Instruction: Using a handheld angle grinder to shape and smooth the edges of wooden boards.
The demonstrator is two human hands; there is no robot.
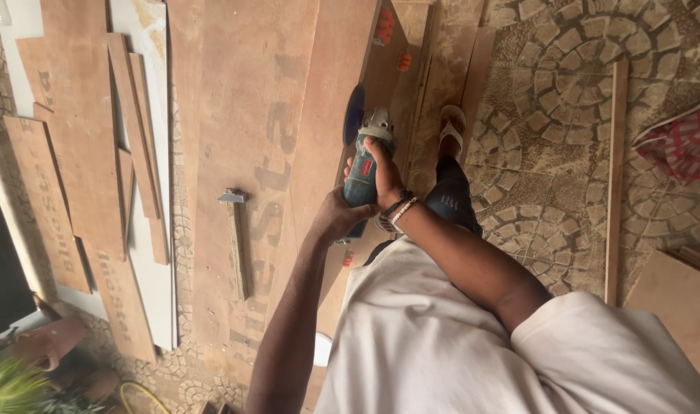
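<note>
I hold a teal-bodied angle grinder [363, 165] with both hands over a large brown plywood sheet [250, 138]. Its blue disc [353, 115] stands on edge just above the board. My right hand [384, 172] wraps the front of the body, a beaded bracelet on the wrist. My left hand [336, 217] grips the rear handle end. A hammer [236, 238] with a wooden handle lies on the sheet to the left of the hands.
Narrow plywood strips and offcuts [135, 130] lie stacked on the left. My foot in a sandal [451, 132] rests beside the board on cobbled paving [565, 92]. A long wooden slat [615, 176] lies at right, with a red patterned cloth [683, 142] further right.
</note>
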